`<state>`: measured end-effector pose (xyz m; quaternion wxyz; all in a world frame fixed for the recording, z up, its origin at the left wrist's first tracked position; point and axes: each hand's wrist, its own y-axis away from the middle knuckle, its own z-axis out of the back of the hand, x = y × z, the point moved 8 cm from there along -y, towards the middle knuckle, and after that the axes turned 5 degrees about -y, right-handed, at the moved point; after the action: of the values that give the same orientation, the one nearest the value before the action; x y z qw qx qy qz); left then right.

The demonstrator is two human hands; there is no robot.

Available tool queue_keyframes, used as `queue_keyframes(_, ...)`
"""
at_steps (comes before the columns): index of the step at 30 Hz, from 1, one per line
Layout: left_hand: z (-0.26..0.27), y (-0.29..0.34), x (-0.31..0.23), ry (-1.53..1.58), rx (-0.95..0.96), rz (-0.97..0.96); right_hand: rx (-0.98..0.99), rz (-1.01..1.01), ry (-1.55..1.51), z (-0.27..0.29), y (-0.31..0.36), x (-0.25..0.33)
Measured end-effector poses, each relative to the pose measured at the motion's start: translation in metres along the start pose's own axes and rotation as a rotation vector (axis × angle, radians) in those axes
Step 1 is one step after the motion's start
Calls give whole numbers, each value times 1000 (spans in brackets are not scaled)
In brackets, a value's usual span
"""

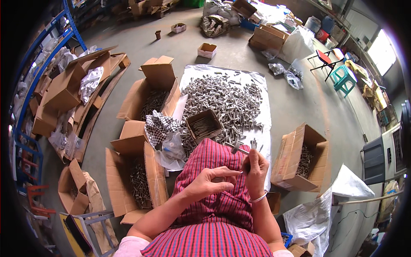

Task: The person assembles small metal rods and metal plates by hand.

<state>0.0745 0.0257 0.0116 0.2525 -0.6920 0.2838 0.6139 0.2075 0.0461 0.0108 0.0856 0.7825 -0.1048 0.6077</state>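
Across my lap of red striped cloth (212,162), both hands are raised close together. My left hand (212,182) has its thumb and forefinger apart; a small bright speck by the forefinger tip is too small to name. My right hand (256,170), with a bracelet at the wrist, is closed round metal bolts. One bolt (240,150) with a wide end juts left from it, and thin ones show above the fingers. Beyond my knees, a large heap of metal bolts (222,98) lies on a white sheet (266,111). A small open box (204,125) of thin metal pieces sits at its near edge.
Open cartons of metal pieces stand to the left (160,100), nearer left (156,180) and right (287,165). Checkered cloth (160,127) and clear plastic bags (171,150) lie beside the heap. Farther right are a green stool (343,79) and a red chair (324,58); a pallet (100,105) is left.
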Motion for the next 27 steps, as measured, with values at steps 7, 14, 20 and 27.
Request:
queue_keyframes(7,4,-4,-13,317,-108,58,47,-28,-92,-1,0,-6)
queue_keyframes(14,29,-5,-2,206,-342,43,155,-27,21,-10,3,5)
queue_keyframes(20,44,-2,21,193,-388,119,171,-25,49,-11,5,2)
queue_keyframes(27,43,-5,33,290,-285,230,167,-23,71,-8,0,-6)
